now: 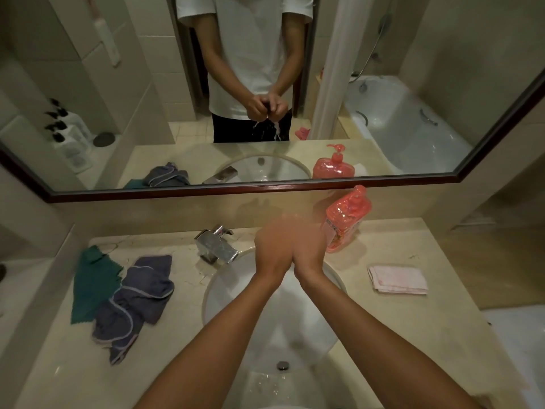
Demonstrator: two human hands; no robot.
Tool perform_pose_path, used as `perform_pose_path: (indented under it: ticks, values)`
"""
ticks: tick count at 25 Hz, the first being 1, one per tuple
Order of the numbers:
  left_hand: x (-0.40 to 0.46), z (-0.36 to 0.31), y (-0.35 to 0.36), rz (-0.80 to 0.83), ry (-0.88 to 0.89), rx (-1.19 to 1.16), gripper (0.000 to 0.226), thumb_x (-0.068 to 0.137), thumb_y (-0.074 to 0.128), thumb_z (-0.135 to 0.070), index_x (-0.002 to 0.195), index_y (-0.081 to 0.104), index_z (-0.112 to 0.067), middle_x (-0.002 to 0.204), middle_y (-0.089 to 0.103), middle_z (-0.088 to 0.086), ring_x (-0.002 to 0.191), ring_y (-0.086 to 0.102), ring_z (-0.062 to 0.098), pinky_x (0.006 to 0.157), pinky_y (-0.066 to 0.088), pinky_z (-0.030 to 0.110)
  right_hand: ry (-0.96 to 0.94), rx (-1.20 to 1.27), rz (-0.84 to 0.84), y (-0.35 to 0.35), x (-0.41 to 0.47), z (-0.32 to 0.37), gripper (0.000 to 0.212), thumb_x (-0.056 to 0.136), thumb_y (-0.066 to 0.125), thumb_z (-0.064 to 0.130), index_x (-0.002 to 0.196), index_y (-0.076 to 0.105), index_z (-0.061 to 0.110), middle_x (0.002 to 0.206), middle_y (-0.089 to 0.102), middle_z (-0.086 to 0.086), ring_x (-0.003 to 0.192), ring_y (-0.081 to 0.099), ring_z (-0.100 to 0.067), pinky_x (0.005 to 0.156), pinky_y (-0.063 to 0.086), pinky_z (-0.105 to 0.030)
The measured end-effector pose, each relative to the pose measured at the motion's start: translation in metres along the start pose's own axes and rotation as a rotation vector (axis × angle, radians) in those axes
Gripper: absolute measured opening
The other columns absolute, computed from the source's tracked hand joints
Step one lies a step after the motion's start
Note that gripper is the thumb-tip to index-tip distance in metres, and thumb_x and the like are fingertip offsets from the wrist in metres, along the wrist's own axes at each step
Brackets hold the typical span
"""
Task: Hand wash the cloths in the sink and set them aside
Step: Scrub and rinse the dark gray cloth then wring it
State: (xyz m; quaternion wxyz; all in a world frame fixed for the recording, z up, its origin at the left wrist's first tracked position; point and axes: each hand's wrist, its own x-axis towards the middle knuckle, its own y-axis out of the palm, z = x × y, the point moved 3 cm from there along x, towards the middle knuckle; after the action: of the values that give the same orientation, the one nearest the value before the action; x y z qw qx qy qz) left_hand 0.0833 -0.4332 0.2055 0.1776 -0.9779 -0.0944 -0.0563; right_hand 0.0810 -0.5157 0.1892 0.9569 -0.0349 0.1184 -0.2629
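My left hand point(272, 250) and my right hand point(308, 249) are pressed together, raised over the back of the white sink point(218, 287). They hide what they hold from this side. In the mirror both hands grip a small dark cloth point(267, 113), and water drips down from it. A grey-blue cloth point(138, 302) lies crumpled on the counter left of the sink, partly over a green cloth point(93, 278). Right of the sink a pink cloth point(398, 278) lies folded on the counter.
A chrome tap point(216, 245) stands at the sink's back left, close to my left hand. A red pump soap bottle point(345, 219) stands just right of my right hand. The drain point(282, 365) shows in the wet basin. The mirror spans the wall.
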Motion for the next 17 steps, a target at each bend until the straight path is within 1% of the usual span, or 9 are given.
perform_pose_path:
  ticks: [2, 3, 5, 7, 9, 12, 15, 17]
  values:
    - [0.0, 0.005, 0.006, -0.016, -0.092, -0.064, 0.056, 0.105, 0.037, -0.035, 0.051, 0.037, -0.024, 0.045, 0.041, -0.009, 0.045, 0.038, 0.007, 0.052, 0.032, 0.031, -0.138, -0.056, -0.015, -0.004, 0.003, 0.006, 0.061, 0.099, 0.06, 0.034, 0.045, 0.042, 0.011, 0.04, 0.039, 0.008, 0.042, 0.036, -0.007, 0.046, 0.032, -0.025]
    - [-0.001, 0.008, 0.01, -0.02, -0.156, -0.123, 0.057, 0.106, 0.039, -0.033, 0.05, 0.038, -0.021, 0.045, 0.043, -0.009, 0.045, 0.039, 0.007, 0.052, 0.033, 0.031, -0.188, -0.079, -0.01, -0.005, 0.004, 0.008, 0.062, 0.1, 0.06, 0.031, 0.044, 0.038, 0.016, 0.037, 0.035, 0.009, 0.04, 0.033, -0.007, 0.043, 0.028, -0.022]
    - [-0.001, 0.016, 0.018, -0.017, -0.261, -0.222, 0.059, 0.106, 0.043, -0.03, 0.048, 0.042, -0.018, 0.043, 0.046, -0.008, 0.044, 0.041, 0.007, 0.053, 0.036, 0.03, -0.243, -0.121, -0.007, -0.006, 0.006, 0.007, 0.062, 0.1, 0.059, 0.024, 0.043, 0.035, 0.021, 0.037, 0.034, 0.01, 0.038, 0.033, -0.007, 0.043, 0.025, -0.022]
    - [-0.001, 0.022, 0.022, -0.013, -0.303, -0.244, 0.058, 0.105, 0.044, -0.027, 0.048, 0.047, -0.017, 0.043, 0.049, -0.008, 0.044, 0.045, 0.007, 0.055, 0.038, 0.029, -0.27, -0.151, 0.009, -0.007, 0.01, 0.001, 0.062, 0.101, 0.058, 0.021, 0.043, 0.036, 0.022, 0.038, 0.036, 0.009, 0.039, 0.034, -0.006, 0.045, 0.027, -0.025]
    - [-0.002, 0.026, 0.024, 0.001, -0.309, -0.249, 0.058, 0.105, 0.045, -0.025, 0.048, 0.045, -0.017, 0.042, 0.048, -0.008, 0.044, 0.045, 0.007, 0.056, 0.038, 0.029, -0.272, -0.146, 0.025, -0.006, 0.013, -0.006, 0.062, 0.101, 0.057, 0.018, 0.043, 0.035, 0.022, 0.037, 0.034, 0.009, 0.038, 0.034, -0.007, 0.044, 0.025, -0.021]
    - [-0.002, 0.032, 0.028, 0.007, -0.341, -0.227, 0.06, 0.105, 0.045, -0.023, 0.046, 0.043, -0.02, 0.041, 0.047, -0.008, 0.043, 0.043, 0.008, 0.056, 0.037, 0.029, -0.267, -0.137, 0.038, -0.004, 0.019, -0.017, 0.061, 0.101, 0.056, 0.016, 0.045, 0.032, 0.021, 0.038, 0.032, 0.009, 0.039, 0.033, -0.008, 0.043, 0.024, -0.02]
    - [-0.003, 0.037, 0.031, 0.008, -0.404, -0.245, 0.062, 0.105, 0.045, -0.023, 0.043, 0.047, -0.02, 0.04, 0.049, -0.007, 0.04, 0.044, 0.006, 0.052, 0.037, 0.027, -0.313, -0.153, 0.042, -0.003, 0.023, -0.024, 0.063, 0.101, 0.056, 0.014, 0.044, 0.032, 0.023, 0.038, 0.032, 0.01, 0.039, 0.033, -0.009, 0.044, 0.024, -0.02]
    - [-0.005, 0.039, 0.033, 0.008, -0.441, -0.264, 0.059, 0.105, 0.044, -0.025, 0.047, 0.051, -0.018, 0.041, 0.051, -0.006, 0.04, 0.047, 0.008, 0.051, 0.037, 0.026, -0.35, -0.18, 0.054, -0.004, 0.022, -0.026, 0.062, 0.101, 0.056, 0.014, 0.044, 0.034, 0.024, 0.04, 0.034, 0.01, 0.039, 0.032, -0.009, 0.045, 0.025, -0.023]
